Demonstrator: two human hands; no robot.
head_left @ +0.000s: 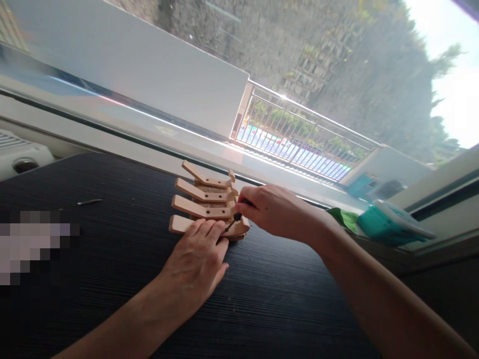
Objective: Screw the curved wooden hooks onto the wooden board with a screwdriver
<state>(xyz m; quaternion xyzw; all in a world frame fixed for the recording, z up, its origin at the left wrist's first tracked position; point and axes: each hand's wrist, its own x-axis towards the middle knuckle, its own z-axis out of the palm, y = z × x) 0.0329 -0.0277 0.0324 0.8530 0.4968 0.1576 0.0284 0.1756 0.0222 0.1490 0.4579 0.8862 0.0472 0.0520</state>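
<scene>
A pale wooden rack with several bent hooks [187,204] lies on the dark table close to the window. Dark screws or holes show along the hooks. My left hand [196,257] is closed over the nearest hook, fingers across its top and thumb on the near side, holding it down. In my closed right hand [271,207] is a small screwdriver [237,216] with a black handle. Its thin shaft slants down to a spot on the nearest hook, just right of my left fingertips. My grip hides part of the handle.
A small thin metallic piece [90,202] lies on the dark table [112,239]. At the right stand a teal container [385,224] and something green [342,219]. A white appliance [26,154] is at the left; the window frame [123,149] runs behind.
</scene>
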